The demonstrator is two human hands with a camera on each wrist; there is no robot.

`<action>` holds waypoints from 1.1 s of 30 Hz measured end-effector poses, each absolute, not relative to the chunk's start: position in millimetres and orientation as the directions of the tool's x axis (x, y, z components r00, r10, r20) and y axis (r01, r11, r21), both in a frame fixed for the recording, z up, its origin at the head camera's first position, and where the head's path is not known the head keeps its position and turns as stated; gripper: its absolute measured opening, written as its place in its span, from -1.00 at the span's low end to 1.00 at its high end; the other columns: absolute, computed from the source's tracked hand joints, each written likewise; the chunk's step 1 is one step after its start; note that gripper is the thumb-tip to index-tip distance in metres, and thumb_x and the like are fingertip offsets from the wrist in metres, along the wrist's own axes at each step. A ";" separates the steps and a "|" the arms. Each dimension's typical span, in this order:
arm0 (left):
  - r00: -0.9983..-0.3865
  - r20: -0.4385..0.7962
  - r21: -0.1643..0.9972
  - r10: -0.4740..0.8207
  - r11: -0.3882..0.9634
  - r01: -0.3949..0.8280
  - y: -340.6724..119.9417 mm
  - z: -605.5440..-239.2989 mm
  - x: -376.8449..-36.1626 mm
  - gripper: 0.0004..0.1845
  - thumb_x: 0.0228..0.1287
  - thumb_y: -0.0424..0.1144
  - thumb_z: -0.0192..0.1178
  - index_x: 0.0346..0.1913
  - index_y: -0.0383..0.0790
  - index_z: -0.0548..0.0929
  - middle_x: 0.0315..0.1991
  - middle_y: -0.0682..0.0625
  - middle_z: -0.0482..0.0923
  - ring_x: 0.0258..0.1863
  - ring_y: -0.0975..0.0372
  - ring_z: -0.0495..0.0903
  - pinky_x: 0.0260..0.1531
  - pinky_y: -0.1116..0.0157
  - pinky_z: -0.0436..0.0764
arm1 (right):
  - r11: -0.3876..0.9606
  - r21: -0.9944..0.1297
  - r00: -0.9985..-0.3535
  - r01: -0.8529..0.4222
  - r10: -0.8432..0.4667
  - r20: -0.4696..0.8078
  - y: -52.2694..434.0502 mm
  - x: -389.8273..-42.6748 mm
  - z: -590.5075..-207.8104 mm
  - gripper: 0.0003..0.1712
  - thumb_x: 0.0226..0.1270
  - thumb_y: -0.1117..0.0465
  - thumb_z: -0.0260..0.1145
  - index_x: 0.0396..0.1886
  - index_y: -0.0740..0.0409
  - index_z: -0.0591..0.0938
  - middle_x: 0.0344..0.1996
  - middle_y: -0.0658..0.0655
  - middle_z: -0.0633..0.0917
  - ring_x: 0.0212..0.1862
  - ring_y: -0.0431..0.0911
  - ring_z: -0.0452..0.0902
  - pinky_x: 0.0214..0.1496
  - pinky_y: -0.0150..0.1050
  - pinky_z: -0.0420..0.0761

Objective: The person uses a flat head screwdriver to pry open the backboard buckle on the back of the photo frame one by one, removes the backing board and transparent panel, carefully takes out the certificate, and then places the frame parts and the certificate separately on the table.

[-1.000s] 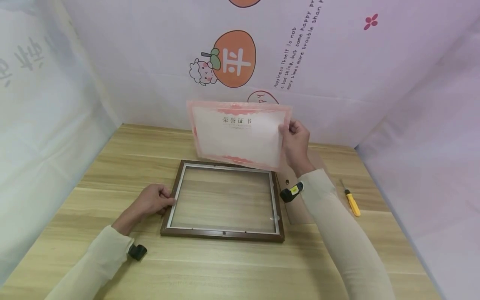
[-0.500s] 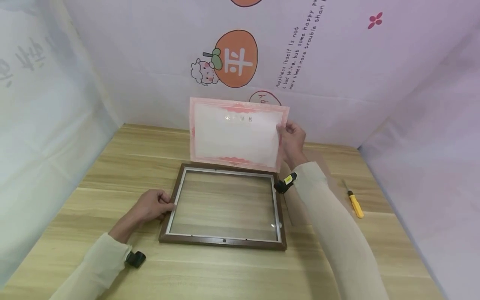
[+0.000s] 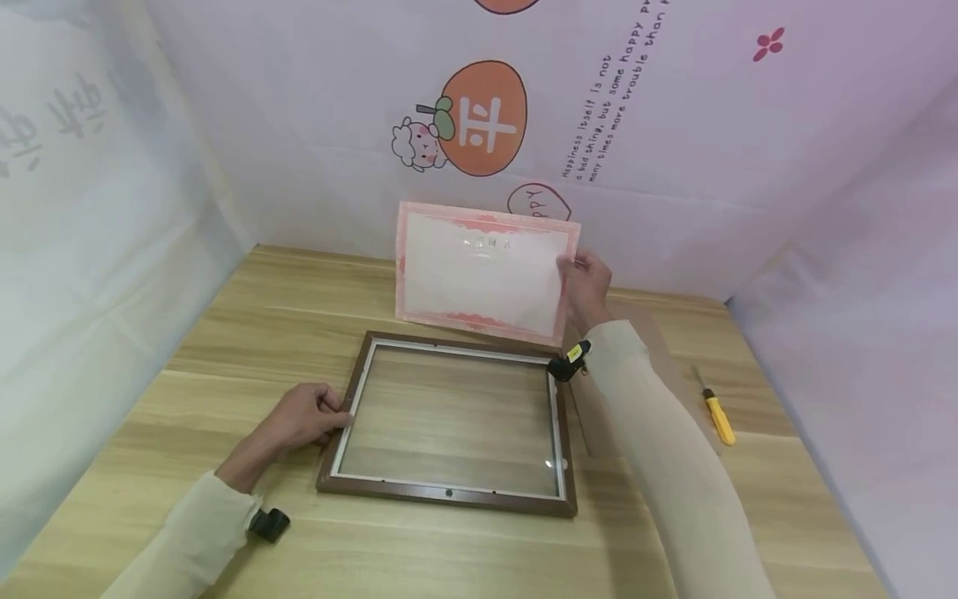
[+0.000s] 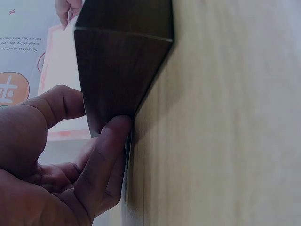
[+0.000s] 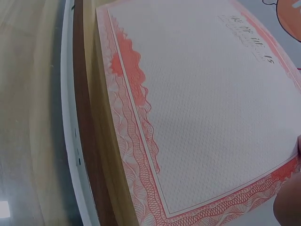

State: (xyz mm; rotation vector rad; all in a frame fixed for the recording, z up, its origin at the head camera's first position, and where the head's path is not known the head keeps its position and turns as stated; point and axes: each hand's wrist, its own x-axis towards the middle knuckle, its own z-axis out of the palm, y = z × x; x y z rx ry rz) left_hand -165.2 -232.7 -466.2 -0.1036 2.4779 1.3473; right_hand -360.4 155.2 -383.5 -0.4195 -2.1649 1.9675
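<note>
A dark brown picture frame with a glass pane lies flat on the wooden table. My left hand grips its left edge, thumb and fingers curled round the frame in the left wrist view. My right hand pinches the right edge of a pink-bordered certificate and holds it upright above the frame's far edge. The right wrist view shows the certificate close up, just beyond the frame's rail.
A yellow-handled screwdriver lies on the table to the right. A brown backing board lies under my right forearm, beside the frame. White printed sheets wall in the table at the back and both sides.
The certificate has tipped from a slant to nearly upright and dropped closer to the frame's far edge. My left hand stays on the frame's left side.
</note>
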 end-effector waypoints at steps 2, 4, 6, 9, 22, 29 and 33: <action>-0.946 -0.312 0.806 0.088 0.551 -0.215 -232.1 -465.6 -164.2 -0.76 0.19 -0.30 0.35 -0.24 -0.39 0.53 -0.39 -0.11 0.61 -0.47 0.20 0.62 -0.43 0.26 0.69 | 0.097 -0.990 -0.941 0.104 0.332 -0.067 156.7 -362.7 -386.5 -0.60 0.44 0.12 0.24 0.22 0.10 0.55 0.16 0.15 0.62 0.05 -0.08 0.59 0.12 -0.21 0.64; -0.946 -0.312 0.807 0.089 0.550 -0.215 -231.7 -465.1 -163.7 -0.76 0.19 -0.30 0.35 -0.25 -0.39 0.53 -0.40 -0.11 0.60 -0.47 0.20 0.62 -0.44 0.26 0.69 | 0.120 -0.985 -0.943 0.121 0.324 -0.077 157.1 -363.9 -389.1 -0.59 0.44 0.10 0.24 0.22 0.08 0.55 0.16 0.15 0.62 0.05 -0.07 0.59 0.13 -0.20 0.63; -0.946 -0.313 0.809 0.086 0.546 -0.218 -231.7 -465.4 -163.5 -0.75 0.18 -0.30 0.35 -0.25 -0.40 0.52 -0.40 -0.11 0.60 -0.48 0.20 0.62 -0.45 0.26 0.69 | 0.137 -0.982 -0.946 0.133 0.312 -0.085 156.3 -363.4 -391.3 -0.58 0.44 0.09 0.24 0.24 0.08 0.54 0.17 0.15 0.61 0.07 -0.06 0.58 0.14 -0.19 0.62; -0.948 -0.308 0.809 0.084 0.548 -0.214 -232.1 -465.8 -163.3 -0.74 0.18 -0.30 0.35 -0.24 -0.40 0.52 -0.40 -0.10 0.59 -0.48 0.21 0.61 -0.46 0.25 0.69 | 0.158 -0.979 -0.952 0.129 0.295 -0.078 154.0 -361.6 -395.4 -0.57 0.45 0.09 0.22 0.26 0.08 0.52 0.18 0.15 0.60 0.09 -0.05 0.57 0.16 -0.18 0.62; -0.950 -0.303 0.811 0.073 0.543 -0.217 -231.6 -467.3 -159.2 -0.75 0.16 -0.31 0.36 -0.25 -0.39 0.53 -0.42 -0.09 0.60 -0.51 0.22 0.62 -0.47 0.27 0.69 | 0.144 -0.976 -0.954 0.162 0.275 -0.118 147.6 -363.4 -406.0 -0.51 0.49 0.05 0.17 0.36 -0.03 0.44 0.23 0.11 0.57 0.13 -0.06 0.58 0.12 -0.21 0.64; -0.953 -0.295 0.811 0.067 0.546 -0.213 -231.6 -467.8 -158.1 -0.76 0.16 -0.31 0.37 -0.27 -0.39 0.53 -0.44 -0.08 0.61 -0.53 0.23 0.61 -0.49 0.27 0.68 | 0.112 -0.974 -0.963 0.195 0.211 -0.169 150.2 -362.7 -409.0 -0.49 0.51 0.09 0.14 0.41 -0.05 0.38 0.25 0.14 0.53 0.14 -0.03 0.55 0.13 -0.17 0.64; -0.954 -0.290 0.810 0.069 0.549 -0.207 -231.6 -467.2 -158.2 -0.75 0.16 -0.30 0.37 -0.27 -0.39 0.53 -0.44 -0.08 0.60 -0.53 0.23 0.61 -0.50 0.26 0.67 | 0.121 -0.969 -0.971 0.217 0.127 -0.202 153.7 -362.8 -409.9 -0.36 0.49 0.24 0.10 0.51 -0.11 0.22 0.35 0.15 0.44 0.23 0.02 0.50 0.22 -0.11 0.59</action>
